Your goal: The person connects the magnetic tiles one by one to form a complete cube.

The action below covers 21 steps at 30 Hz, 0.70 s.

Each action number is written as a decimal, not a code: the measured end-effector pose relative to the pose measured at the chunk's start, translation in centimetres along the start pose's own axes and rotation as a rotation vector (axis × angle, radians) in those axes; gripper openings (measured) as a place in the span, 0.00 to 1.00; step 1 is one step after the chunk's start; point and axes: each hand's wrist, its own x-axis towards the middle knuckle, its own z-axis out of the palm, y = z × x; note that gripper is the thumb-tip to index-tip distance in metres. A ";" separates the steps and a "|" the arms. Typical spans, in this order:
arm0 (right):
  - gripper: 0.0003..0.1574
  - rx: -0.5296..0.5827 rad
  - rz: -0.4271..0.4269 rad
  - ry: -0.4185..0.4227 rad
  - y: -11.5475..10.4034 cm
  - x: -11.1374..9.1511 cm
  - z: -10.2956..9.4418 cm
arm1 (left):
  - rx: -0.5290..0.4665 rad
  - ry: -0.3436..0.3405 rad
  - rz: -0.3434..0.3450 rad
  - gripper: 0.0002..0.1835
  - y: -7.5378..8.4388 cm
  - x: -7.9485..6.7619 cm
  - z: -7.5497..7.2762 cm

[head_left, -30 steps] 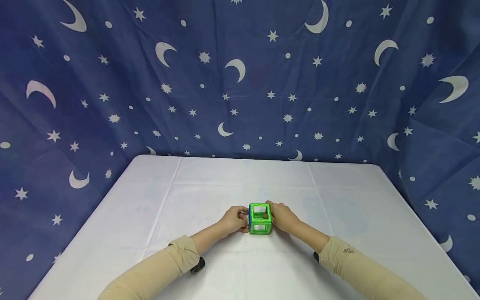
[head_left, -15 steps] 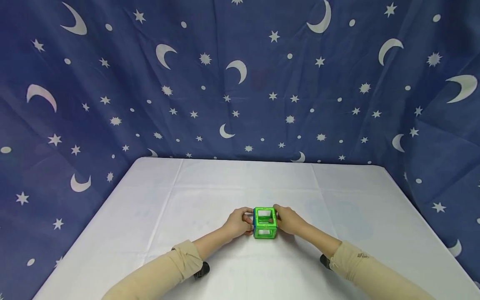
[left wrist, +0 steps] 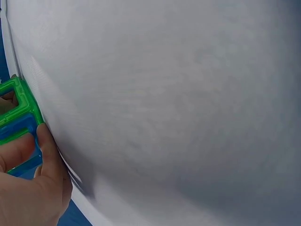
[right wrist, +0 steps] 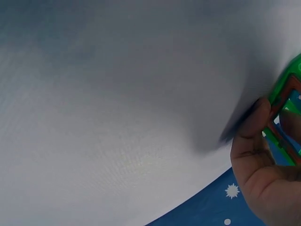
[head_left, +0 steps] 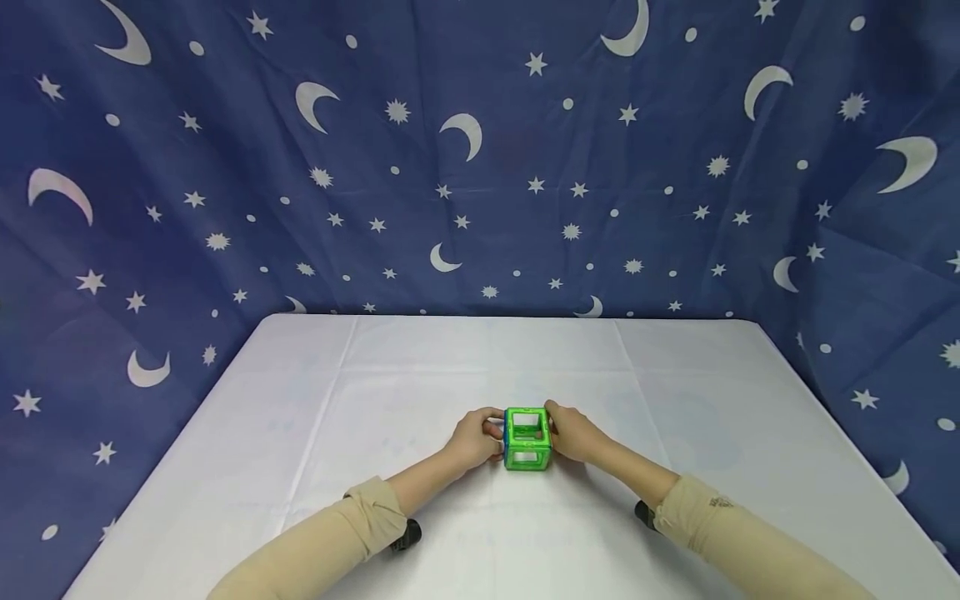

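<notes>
Step in hand, as it reads: cube assembly at the squaring-up stage. Green cube (head_left: 527,439) of open-frame magnetic tiles sits on the white desk (head_left: 315,400), near-centre, closer to the person's edge than to the far one.

Left hand (head_left: 474,437) holds the cube's left face, fingers curled onto it; in the left wrist view the thumb (left wrist: 49,150) presses a blue tile (left wrist: 21,141) just under a green frame edge. Right hand (head_left: 572,433) grips the right face the same way; the right wrist view shows its thumb (right wrist: 254,125) on the green rim, with a red or brown tile (right wrist: 282,110) just inside. Both hands closed on the cube, nothing else held.

Cube looks closed on the visible faces; far and bottom faces can't be checked from here.

Next move probably calls for even squeeze from both sides so the magnetic edges stay seated, then a gentle let-go. Uneven pressure could fold a face inward.

Starry blue backdrop (head_left: 480,150) behind the desk.
</notes>
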 end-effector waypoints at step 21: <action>0.19 0.087 -0.030 -0.186 0.8 -0.7 -2.6 | -0.023 -0.038 -0.018 0.22 -0.1 -0.8 -1.8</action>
